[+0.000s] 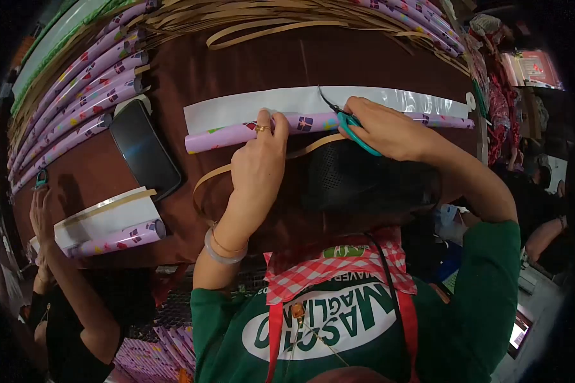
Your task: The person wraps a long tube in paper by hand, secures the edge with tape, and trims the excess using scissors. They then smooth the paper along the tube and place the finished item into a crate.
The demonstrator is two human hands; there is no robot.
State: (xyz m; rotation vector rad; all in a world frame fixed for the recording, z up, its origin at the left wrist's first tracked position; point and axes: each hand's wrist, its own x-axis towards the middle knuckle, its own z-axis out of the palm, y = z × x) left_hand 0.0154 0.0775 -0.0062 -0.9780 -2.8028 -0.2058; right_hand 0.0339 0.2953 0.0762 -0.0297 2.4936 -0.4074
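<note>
A purple patterned wrapping paper roll [236,135] lies partly unrolled across the brown-covered table, its white underside [364,97] spread beyond it. My left hand [260,156] grips the roll left of its middle, fingers bent over the top; its thumb is hidden. In my right hand [390,131] is a pair of scissors [348,121] with teal handles. Their dark blades point away from me, over the white sheet. A tan strip [220,171] runs from under my left wrist towards the scissors. Close below my right hand sits a black mesh-sided object [345,175].
A black phone [145,150] leans at the left beside several stacked purple rolls [89,102]. Many tan strips [249,14] lie along the far edge. Another person's hand [41,220] is at a second part-open roll [124,238]. More people are at the right.
</note>
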